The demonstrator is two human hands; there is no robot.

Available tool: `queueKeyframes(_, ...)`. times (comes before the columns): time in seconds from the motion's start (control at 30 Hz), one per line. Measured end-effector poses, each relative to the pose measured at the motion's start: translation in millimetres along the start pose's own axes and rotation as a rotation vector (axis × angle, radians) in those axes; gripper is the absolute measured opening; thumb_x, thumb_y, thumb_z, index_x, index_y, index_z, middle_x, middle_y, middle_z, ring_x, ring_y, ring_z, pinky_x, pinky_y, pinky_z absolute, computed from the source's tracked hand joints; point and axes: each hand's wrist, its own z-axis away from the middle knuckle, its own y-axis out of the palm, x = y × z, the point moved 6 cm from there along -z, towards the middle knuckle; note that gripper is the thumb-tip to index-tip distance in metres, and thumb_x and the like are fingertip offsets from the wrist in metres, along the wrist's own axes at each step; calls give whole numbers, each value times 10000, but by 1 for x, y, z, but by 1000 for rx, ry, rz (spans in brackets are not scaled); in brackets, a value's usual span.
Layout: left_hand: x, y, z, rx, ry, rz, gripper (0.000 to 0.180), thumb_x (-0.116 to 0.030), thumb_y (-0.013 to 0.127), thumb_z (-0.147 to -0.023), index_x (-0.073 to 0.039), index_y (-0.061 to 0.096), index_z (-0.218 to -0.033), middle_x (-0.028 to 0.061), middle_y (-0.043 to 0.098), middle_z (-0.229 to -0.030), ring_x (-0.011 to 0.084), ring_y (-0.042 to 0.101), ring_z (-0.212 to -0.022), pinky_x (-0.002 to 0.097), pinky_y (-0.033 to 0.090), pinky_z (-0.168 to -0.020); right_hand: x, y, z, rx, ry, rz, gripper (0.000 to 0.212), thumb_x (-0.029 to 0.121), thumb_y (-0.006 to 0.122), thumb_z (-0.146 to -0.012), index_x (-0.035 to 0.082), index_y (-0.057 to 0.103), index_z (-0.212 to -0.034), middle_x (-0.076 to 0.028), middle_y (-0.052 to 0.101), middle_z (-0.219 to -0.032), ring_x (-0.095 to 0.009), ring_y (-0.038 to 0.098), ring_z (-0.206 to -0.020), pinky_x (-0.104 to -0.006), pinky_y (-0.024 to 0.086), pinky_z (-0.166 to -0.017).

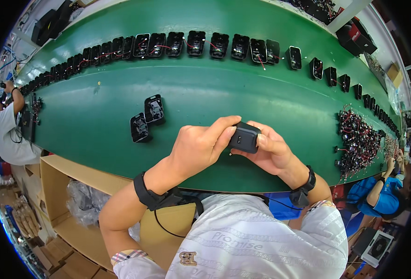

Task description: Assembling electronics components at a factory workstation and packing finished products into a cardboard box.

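Note:
Between my two hands I hold a small black plastic housing (245, 138) above the near edge of the green table. My left hand (201, 144) pinches its left side with thumb and fingers. From the right, my right hand (273, 149) grips it, the thumb on its face and the fingers behind. A small slot shows on the side turned up; its other side is hidden. To the left of my hands lie two open black housings, one (154, 109) touching or overlapping the other (139, 128), with parts inside them.
A long curved row of open black housings (196, 43), several with red wires, runs across the green table (261, 93). A heap of small wired parts (357, 139) lies right. A cardboard box (56, 195) with plastic bags stands at left. Co-workers sit far left (12, 130) and right (382, 195).

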Motion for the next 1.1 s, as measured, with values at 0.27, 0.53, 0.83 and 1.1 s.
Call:
queueKeyframes(0.27,-3,3,1,11,-48,-6,169,-152,598,-925,-87,632,-1077,101,579,-542,270,596,-466,362,440,-408,1,-1,0,36,-12,-16,507,352,687,-873,-22,556,-1189,-80,605,-1089,-152,582,-1008,-318,464,-937)
queueKeyframes(0.53,0,0,-6,55,-1,-95,263,-141,543,-952,-64,577,-1201,77,630,-616,201,637,-509,308,500,-486,45,-10,3,-116,-250,532,325,238,767,-793,20,652,-1005,-107,578,-1233,-199,569,-1096,-325,454,-931)
queueKeyframes(0.83,5,16,-2,231,-44,-186,385,-129,661,-849,-74,540,-1210,35,615,-650,187,607,-520,302,486,-498,197,-80,-7,-473,-604,2148,281,220,799,-700,56,641,-865,-80,521,-1350,-333,494,-1204,-426,377,-1021)
queueKeyframes(1.1,6,16,0,245,-45,-186,348,-114,658,-837,-79,564,-1170,31,617,-670,189,611,-534,312,488,-511,198,-109,-46,-404,-508,2256,268,232,794,-699,66,652,-853,-90,513,-1331,-316,479,-1214,-427,356,-1034)
